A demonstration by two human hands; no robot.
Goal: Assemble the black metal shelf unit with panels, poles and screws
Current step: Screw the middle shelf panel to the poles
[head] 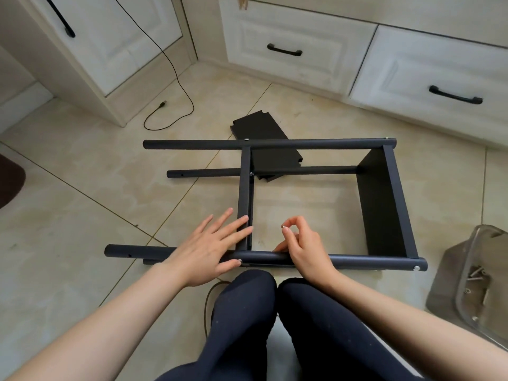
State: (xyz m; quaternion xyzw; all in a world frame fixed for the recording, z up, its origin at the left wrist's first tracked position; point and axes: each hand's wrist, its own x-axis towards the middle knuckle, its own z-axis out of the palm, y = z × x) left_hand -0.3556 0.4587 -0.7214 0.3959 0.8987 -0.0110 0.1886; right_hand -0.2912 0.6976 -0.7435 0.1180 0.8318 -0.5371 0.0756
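Observation:
The black shelf unit lies on its side on the tiled floor. Its near pole (pixel 371 262) runs left to right in front of my knees. The far pole (pixel 302 143) runs parallel above it. A middle panel (pixel 244 193) and an end panel (pixel 384 204) stand between the poles. My left hand (pixel 211 248) lies flat with straight fingers on the middle panel's lower end and the near pole. My right hand (pixel 302 246) rests on the near pole and pinches a small silver screw (pixel 283 227) between thumb and forefinger. A loose black panel (pixel 261 127) lies behind the frame.
A clear plastic container (pixel 472 279) holding several screws sits at the right. A black cable (pixel 176 78) with a plug trails over the floor at the back left. White cabinets and drawers (pixel 288 42) line the back. My knees (pixel 272 312) are close to the near pole.

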